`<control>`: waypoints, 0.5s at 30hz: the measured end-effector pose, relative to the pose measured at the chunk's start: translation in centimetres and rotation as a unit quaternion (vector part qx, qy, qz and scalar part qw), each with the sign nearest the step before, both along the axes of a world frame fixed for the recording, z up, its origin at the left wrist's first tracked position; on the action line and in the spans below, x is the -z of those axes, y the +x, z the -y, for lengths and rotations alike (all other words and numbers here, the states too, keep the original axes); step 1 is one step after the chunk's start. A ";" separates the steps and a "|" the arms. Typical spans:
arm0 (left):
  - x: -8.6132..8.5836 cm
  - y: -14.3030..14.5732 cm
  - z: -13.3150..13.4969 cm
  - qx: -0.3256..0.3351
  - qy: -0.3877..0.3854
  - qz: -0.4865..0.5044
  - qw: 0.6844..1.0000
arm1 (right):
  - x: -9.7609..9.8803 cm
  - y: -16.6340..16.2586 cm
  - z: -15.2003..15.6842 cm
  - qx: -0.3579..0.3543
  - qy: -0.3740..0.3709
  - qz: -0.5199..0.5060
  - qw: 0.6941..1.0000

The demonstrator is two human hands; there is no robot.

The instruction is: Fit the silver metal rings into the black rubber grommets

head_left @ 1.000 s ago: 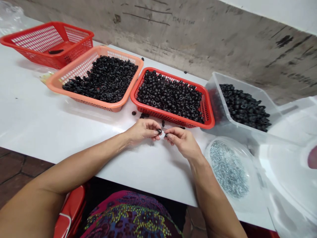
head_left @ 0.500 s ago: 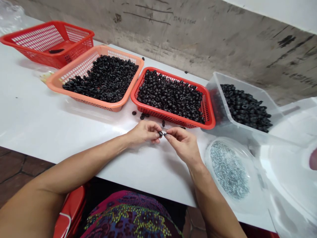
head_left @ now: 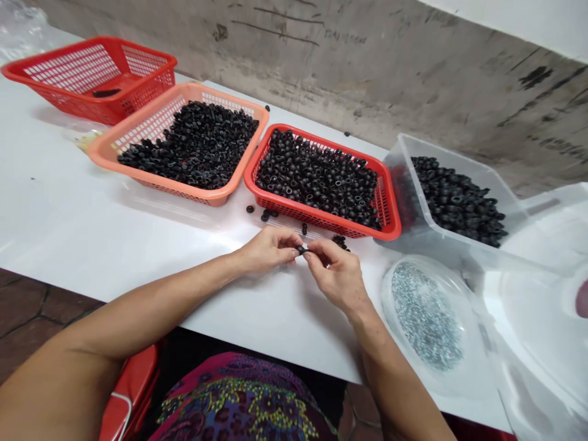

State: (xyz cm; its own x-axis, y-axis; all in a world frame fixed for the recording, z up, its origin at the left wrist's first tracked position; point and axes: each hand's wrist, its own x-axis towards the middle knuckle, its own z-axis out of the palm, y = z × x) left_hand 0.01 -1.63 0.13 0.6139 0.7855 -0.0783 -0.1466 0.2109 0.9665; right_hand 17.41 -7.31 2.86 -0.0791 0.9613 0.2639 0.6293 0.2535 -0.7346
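Our left hand (head_left: 267, 251) and right hand (head_left: 339, 272) pinch opposite ends of a small black part (head_left: 301, 250), each grip clamped on it, presumably for steadiness. We hold it over the worktop (head_left: 92, 226), near side of the filled red basket (head_left: 392, 202), likely for easy reach.

Baskets (head_left: 390, 205): smooth, semi-gloss plastic. Box (head_left: 459, 248): translucent plastic, smooth. Black parts (head_left: 316, 177): satin to matt, rubber- or plastic-like. Bits (head_left: 425, 318): shiny, metallic-looking. Dish (head_left: 471, 346): clear plastic. Table (head_left: 68, 214): smooth, glossy. Wall (head_left: 390, 67): rough, matt. Bag (head_left: 21, 30): glossy film. Shirt (head_left: 239, 404): cloth.
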 end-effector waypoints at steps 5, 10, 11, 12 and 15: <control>-0.1 0.1 0.2 -0.004 0.008 0.001 1.000 | -0.1 0.3 0.0 -0.039 0.015 0.003 0.999; -0.3 0.1 0.2 -0.004 0.015 -0.007 1.000 | 0.2 0.5 -0.3 -0.010 -0.018 -0.065 0.998; -0.4 0.1 0.2 -0.004 0.018 -0.008 1.000 | 0.2 0.5 -0.3 -0.004 -0.032 -0.084 0.996; -0.4 0.1 0.2 -0.004 0.021 -0.010 1.000 | 0.1 0.5 -0.3 0.001 -0.047 -0.102 0.994; -0.5 0.1 0.3 -0.012 0.045 -0.019 0.999 | -0.1 0.4 -0.4 0.006 -0.085 -0.142 0.986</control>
